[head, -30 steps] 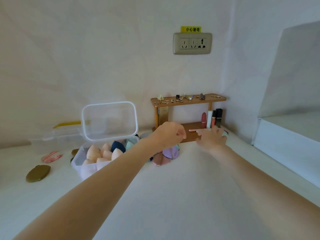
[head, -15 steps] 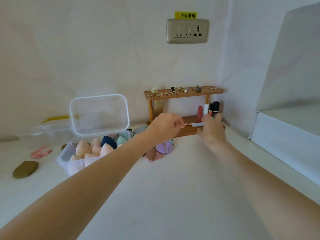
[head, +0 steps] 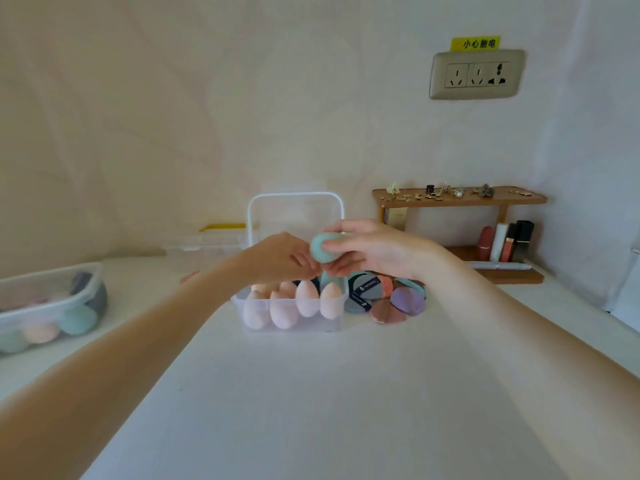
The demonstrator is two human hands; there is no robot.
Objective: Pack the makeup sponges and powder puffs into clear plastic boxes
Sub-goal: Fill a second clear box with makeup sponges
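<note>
Your right hand (head: 374, 249) grips a teal egg-shaped sponge (head: 322, 247); left hand (head: 284, 258) fingers pinch beneath it, contents unclear. The open clear plastic box (head: 291, 323) looks nearly full; flat powder puffs (head: 388, 296) remain on the desk.

Both hands have left the wooden shelf (head: 457, 199); the right hand (head: 370, 249) now holds a teal sponge (head: 322, 247).
</note>
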